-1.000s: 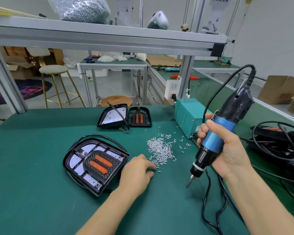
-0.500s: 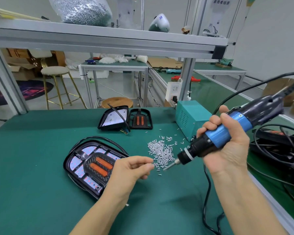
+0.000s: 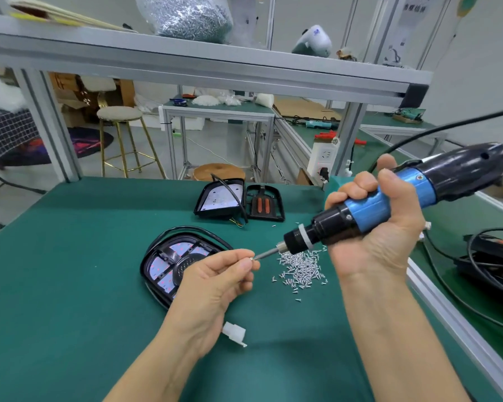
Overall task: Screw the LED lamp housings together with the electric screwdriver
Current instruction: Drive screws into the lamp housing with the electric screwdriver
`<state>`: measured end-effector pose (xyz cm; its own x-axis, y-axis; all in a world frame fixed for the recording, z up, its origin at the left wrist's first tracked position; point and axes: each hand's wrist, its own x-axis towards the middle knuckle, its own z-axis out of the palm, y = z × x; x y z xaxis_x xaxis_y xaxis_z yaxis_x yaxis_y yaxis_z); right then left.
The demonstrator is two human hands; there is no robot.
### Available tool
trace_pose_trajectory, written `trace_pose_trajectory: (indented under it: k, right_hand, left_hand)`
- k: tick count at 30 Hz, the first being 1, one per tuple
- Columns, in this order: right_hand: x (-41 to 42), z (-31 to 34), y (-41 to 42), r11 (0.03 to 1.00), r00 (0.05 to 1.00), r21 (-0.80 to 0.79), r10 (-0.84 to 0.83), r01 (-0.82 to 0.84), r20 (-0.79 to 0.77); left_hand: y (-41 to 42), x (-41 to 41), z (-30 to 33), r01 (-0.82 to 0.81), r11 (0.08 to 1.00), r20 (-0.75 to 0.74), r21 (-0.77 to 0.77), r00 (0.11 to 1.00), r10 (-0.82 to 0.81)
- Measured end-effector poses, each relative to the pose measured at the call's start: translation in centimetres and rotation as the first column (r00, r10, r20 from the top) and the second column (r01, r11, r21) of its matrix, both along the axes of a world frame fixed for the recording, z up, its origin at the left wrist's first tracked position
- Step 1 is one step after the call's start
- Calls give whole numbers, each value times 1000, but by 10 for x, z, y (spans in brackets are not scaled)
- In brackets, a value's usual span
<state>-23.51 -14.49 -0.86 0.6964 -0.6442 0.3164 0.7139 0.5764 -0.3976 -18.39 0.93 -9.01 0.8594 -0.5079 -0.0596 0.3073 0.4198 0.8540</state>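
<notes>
My right hand [image 3: 381,227] grips the blue and black electric screwdriver [image 3: 360,213], held nearly level with its bit pointing left. My left hand [image 3: 215,282] pinches a small silver screw [image 3: 251,258] right at the bit's tip. Under and behind my left hand lies a black LED lamp housing [image 3: 169,259] with its cable looped round it; my hand hides its right part. A pile of loose screws [image 3: 301,266] is scattered on the green mat between my hands. Further back rest a second housing half [image 3: 219,198] and a black cover with orange strips [image 3: 265,203].
A white plug connector [image 3: 234,333] lies on the green mat [image 3: 55,271] by my left wrist. Black cables and a device [image 3: 494,256] crowd the right side beyond the aluminium rail [image 3: 447,309]. A shelf beam [image 3: 186,65] runs overhead. A white power strip [image 3: 324,158] stands behind.
My left hand lifted a screw from the pile and brought it up to the bit. My right hand tipped the screwdriver from upright to nearly level, its tip swinging left to meet the screw.
</notes>
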Motion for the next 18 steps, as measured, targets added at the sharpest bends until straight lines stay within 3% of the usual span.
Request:
trace_pose_trajectory:
  k: [18]
  right_hand:
    - [4,2,8,998,1000,-58,-5,5,-1]
  left_hand:
    - [0,-4,2,-8,998,-116,-69,993,0]
